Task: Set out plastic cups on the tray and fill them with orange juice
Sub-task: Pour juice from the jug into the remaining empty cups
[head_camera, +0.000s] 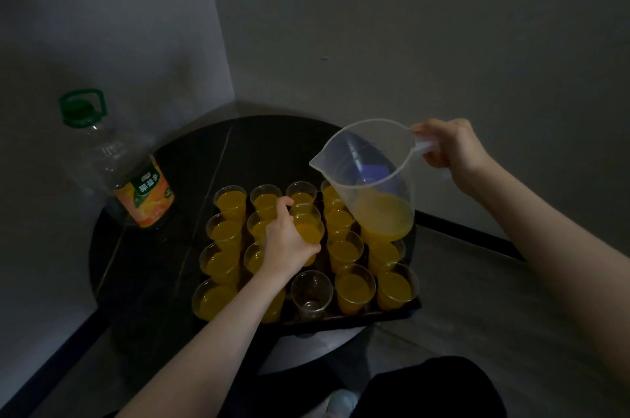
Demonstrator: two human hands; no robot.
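Observation:
A dark tray (358,318) on a round black table holds several clear plastic cups in rows, nearly all filled with orange juice. One empty cup (311,294) stands in the front row. My left hand (288,240) grips a filled cup (308,233) in the tray's middle. My right hand (450,151) holds the handle of a clear measuring jug (366,175), raised and tilted over the tray's right side. Orange juice lies low in the jug's bottom.
A large, nearly empty juice bottle (122,172) with a green cap and orange label stands on the round black table (143,264) at the left. Walls meet in a corner just behind. My dark-clothed leg (426,390) and a shoe show at the bottom.

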